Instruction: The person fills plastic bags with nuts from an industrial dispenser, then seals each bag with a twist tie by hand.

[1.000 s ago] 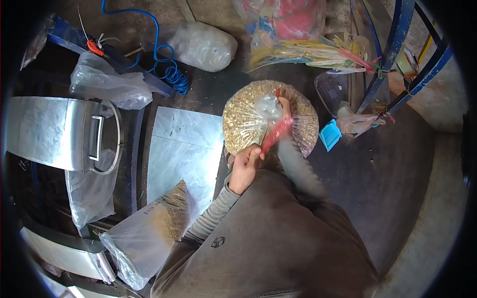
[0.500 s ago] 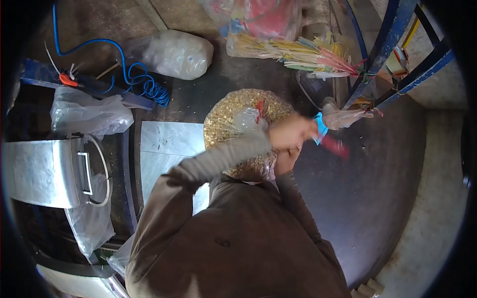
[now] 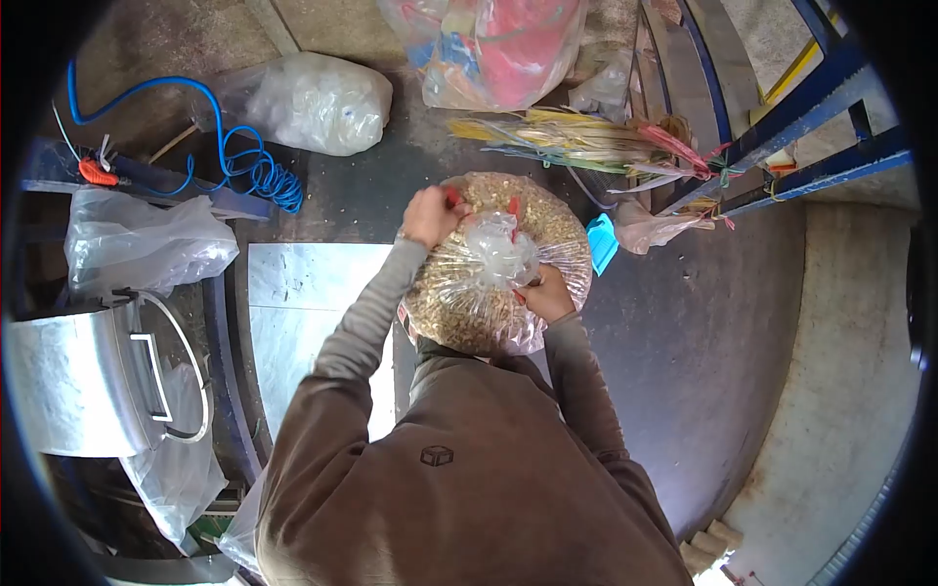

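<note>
A large clear plastic bag full of pale tan flakes or grain stands in front of me, its top gathered into a bunched neck. Beyond the bag's left side, my left hand is closed on a red strip, only a short piece of which shows. My right hand pinches at the right of the gathered neck, with a bit of red at its fingertips. Another red piece pokes up beside the neck. What lies inside the right fingers is mostly hidden.
Bundled coloured ties hang from a blue metal frame at right, near a light-blue object. Stuffed bags lie at the back. A coiled blue hose and metal box are at left.
My left hand has swept from the right side, where it crossed over my right hand with a blurred red strip, to the bag's left. My right hand has shifted slightly left, staying near the neck.
</note>
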### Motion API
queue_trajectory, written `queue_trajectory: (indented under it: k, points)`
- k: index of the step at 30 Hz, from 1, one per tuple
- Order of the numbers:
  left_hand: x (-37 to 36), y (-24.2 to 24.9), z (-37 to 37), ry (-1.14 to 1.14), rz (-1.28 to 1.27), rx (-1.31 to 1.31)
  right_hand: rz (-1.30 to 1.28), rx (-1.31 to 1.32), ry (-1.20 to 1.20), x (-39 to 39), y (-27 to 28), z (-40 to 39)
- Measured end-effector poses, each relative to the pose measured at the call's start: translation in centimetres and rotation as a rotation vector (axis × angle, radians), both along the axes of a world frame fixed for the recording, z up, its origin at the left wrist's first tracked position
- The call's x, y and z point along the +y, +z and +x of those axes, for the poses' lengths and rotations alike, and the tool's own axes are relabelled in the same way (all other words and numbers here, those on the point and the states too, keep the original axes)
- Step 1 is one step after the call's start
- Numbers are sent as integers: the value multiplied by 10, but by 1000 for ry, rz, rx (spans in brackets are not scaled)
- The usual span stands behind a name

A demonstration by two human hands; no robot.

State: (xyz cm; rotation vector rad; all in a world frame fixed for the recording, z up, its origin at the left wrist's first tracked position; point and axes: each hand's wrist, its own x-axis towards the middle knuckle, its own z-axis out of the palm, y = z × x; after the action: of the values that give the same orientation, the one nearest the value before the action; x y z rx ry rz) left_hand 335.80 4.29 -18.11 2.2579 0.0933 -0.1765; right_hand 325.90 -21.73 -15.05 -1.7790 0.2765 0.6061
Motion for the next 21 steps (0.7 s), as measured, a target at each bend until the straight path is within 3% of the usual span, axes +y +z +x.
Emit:
queue_trajectory:
  k: [2,4,6,8,11,12,14,16,18,20,21]
  points:
    - [17,1,-45,114,-64,8,-57,20,157,3,1,6]
    - [21,24,-92,197,-124,106,29,44,139,5,1,11]
    - [10,27,-139,200,-290,154,129,36,169,9,9,15]
    - [-16,39,-176,106,-435,32,69,11,176,16,14,13]
    - [-63,40,-195,4,-598,-8,-227,-387,241,11,-9,5]
    - [-72,39,-192,-45,-527,11,-214,-390,258,15,-2,1]
    - [-86,40,-189,-71,-446,24,-613,-179,295,16,12,-9]
    - [-96,47,-189,35,-455,34,-459,-340,220,8,-1,-28]
    - [-97,60,-191,61,-443,118,-37,-423,138,-8,-2,-29]
    - [-113,53,-201,198,-730,90,-86,-448,293,-44,16,-29]
    - [-115,49,-202,138,-700,181,-265,-523,437,-62,40,-32]
